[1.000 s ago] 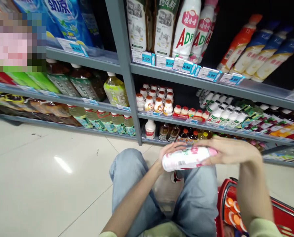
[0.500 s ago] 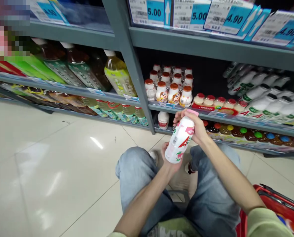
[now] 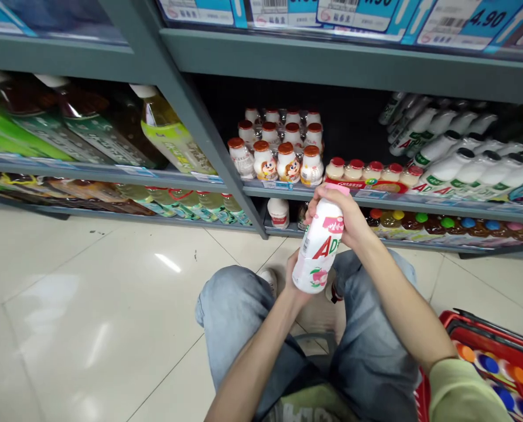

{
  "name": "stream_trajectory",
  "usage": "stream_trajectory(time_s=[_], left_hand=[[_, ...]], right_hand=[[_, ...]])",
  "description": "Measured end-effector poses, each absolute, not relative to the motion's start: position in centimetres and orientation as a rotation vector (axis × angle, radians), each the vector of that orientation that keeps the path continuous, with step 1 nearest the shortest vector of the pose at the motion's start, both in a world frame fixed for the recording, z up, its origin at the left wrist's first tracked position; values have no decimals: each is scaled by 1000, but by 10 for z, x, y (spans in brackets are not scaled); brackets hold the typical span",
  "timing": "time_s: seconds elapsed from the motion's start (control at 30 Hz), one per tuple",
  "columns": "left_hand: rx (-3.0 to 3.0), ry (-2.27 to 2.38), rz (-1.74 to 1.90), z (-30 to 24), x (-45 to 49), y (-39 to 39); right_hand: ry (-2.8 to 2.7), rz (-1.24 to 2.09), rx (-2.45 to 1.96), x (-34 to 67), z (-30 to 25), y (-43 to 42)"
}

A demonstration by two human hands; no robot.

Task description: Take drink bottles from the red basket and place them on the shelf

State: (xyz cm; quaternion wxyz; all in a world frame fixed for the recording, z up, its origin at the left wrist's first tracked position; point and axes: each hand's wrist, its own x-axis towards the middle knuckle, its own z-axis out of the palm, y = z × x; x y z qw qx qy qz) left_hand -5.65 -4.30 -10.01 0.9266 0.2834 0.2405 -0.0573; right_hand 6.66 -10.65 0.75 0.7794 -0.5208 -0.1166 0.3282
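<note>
Both hands grasp one bottle (image 3: 319, 249): the right hand (image 3: 353, 221) closes around its top by the pink cap, and the left hand (image 3: 293, 281) cups its base. It stands almost upright between them, above the knees (image 3: 239, 305). White plastic, red letters, a fruit picture low down. Beyond it is a shelf (image 3: 419, 206) of small bottles; near right is a red basket (image 3: 476, 334).

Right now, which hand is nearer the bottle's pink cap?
Right. The right hand grips the top of the bottle, right at the cap. The left hand cups the base, at the far end from the cap.
</note>
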Motion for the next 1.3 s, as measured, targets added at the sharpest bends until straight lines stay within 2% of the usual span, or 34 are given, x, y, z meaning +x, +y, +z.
stream_trajectory(time_s=[0.2, 0.5, 1.3], left_hand=[[601, 417, -219, -89, -52, -52], [1047, 242, 133, -96, -59, -47], [1101, 198, -27, -90, -62, -47]], right_hand=[[-138, 717, -1321, 61, 1, -105], [-182, 550, -1371, 54, -3, -108], [-128, 559, -1318, 62, -14, -109]])
